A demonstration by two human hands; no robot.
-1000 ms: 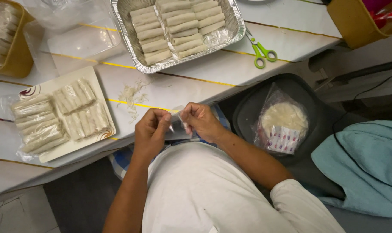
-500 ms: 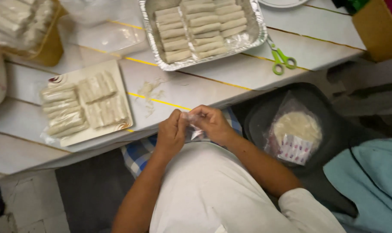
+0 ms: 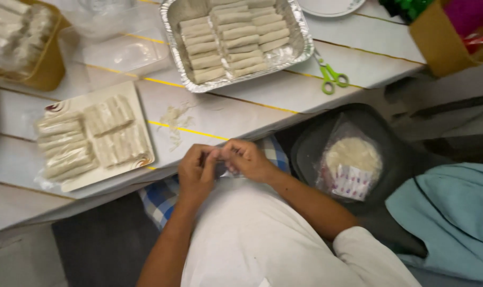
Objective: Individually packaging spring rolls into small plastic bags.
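One foil tray [image 3: 300,50], rectangular and crinkled, holding pale rolled wraps [image 3: 233,40] in two columns, roughly nine to ten in each; one flat white tray [image 3: 140,114] with three batches of the same rolls under clear film; one tan container [image 3: 47,74] at the far left with more rolls, count unclear; one pair of green-handled scissors [image 3: 331,77] lying just beside the foil tray; one clear bag of round flat wrappers [image 3: 350,165] resting on a dark seat; one white-painted plank table [image 3: 358,64]. Left hand [image 3: 196,172] and right hand [image 3: 246,159] are drawn together at the table's near edge, fingertips pinched on a small thin clear piece [image 3: 219,169], possibly film, which sits between them, mostly hidden by the fingers, above a blue checked cloth [image 3: 159,196]
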